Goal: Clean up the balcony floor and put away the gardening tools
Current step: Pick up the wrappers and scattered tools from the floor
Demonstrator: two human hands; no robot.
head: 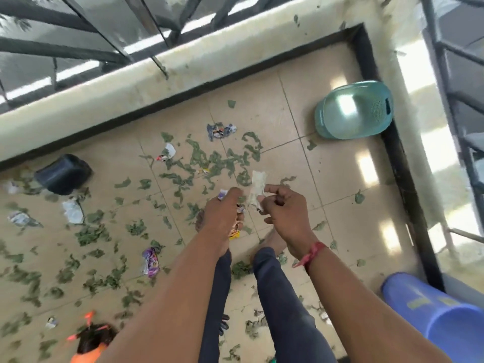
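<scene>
I look straight down at a beige tiled balcony floor (pixel 340 184) strewn with green leaf scraps (pixel 209 161) and crumpled wrappers. My left hand (pixel 224 210) grips a bunch of colourful wrappers (pixel 235 229). My right hand (pixel 284 208) pinches a pale crumpled paper (pixel 258 188) beside the left hand. More wrappers lie loose: a blue-and-red one (pixel 220 131), a white one (pixel 167 151), a purple one (pixel 151 260) and a grey one (pixel 72 211). An orange-handled tool (pixel 87 334) lies blurred at the bottom left.
A teal plastic basket (pixel 353 111) lies overturned in the far right corner. A black pot (pixel 62 174) lies on its side at the left wall. A purple bucket (pixel 442 323) stands at the bottom right. Low parapet walls (pixel 131 87) with railings bound the floor.
</scene>
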